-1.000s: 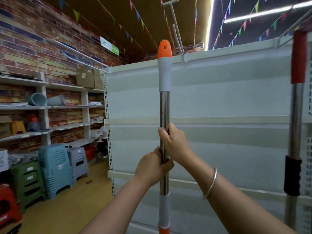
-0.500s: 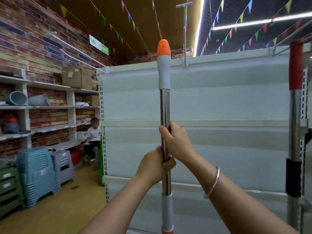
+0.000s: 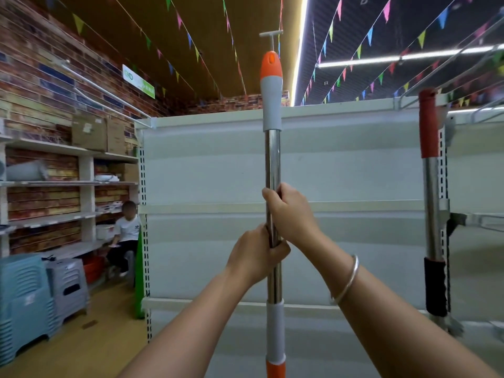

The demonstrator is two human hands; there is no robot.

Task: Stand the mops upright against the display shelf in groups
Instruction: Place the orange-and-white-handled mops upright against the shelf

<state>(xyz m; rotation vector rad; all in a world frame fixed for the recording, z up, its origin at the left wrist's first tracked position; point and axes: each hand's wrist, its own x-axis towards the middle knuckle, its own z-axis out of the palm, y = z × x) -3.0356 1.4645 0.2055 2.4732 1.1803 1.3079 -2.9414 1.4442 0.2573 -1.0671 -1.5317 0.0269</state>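
I hold a mop handle (image 3: 272,159) upright in front of me; it has a steel shaft, a grey grip and an orange tip at the top. My right hand (image 3: 290,214) grips the shaft higher up, and my left hand (image 3: 256,255) grips it just below. The mop's head is out of view below the frame. Behind it stands the white display shelf (image 3: 341,173), its back panel bare. A second mop handle (image 3: 431,203), steel with a red top grip and a black lower grip, stands upright against the shelf's right upright.
A person (image 3: 124,236) sits at the left end of the shelf. Stacked blue and grey plastic stools (image 3: 41,293) stand on the wooden floor at the left. Wall shelves (image 3: 68,184) with boxes and tubs line the brick wall.
My view has swung left to right across the shelf, so the stools and wall shelves slid left. Both hands keep the same grip on the handle, which stays upright.
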